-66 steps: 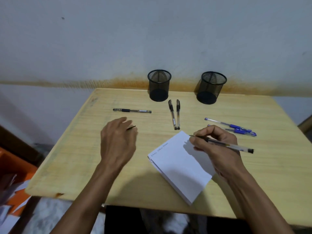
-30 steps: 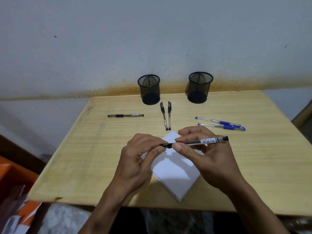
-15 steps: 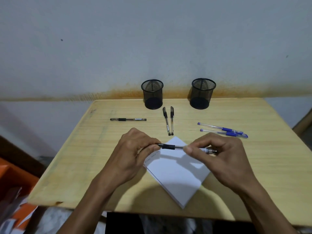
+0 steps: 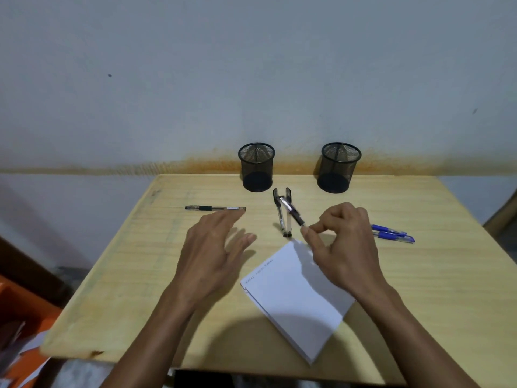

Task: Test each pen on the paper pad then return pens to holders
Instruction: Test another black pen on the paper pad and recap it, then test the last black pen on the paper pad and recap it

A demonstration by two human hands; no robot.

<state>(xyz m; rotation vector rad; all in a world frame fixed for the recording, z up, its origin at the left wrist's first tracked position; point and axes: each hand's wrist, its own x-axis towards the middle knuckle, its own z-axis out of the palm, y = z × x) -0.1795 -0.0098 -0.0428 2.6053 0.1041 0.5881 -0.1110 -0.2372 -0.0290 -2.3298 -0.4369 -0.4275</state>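
My right hand (image 4: 345,245) pinches a capped black pen (image 4: 293,212) by one end, the pen pointing up and left over two black pens (image 4: 282,219) that lie side by side. My left hand (image 4: 212,253) hovers open, palm down, left of the white paper pad (image 4: 296,298), which carries a line of scribble along its upper left edge. Another black pen (image 4: 215,208) lies just beyond my left fingertips. Two blue pens (image 4: 391,233) rest to the right, partly hidden by my right hand. Two black mesh holders, one on the left (image 4: 256,166) and one on the right (image 4: 339,167), stand at the table's back edge.
The wooden table (image 4: 433,289) stands against a grey wall with a rust-coloured stain line. An orange box with papers (image 4: 16,331) sits on the floor at the lower left. A dark object shows at the far right edge.
My left hand has let go of the pen and opened, drifting left. My right hand now holds the capped pen alone and has swung it up toward the two black pens.
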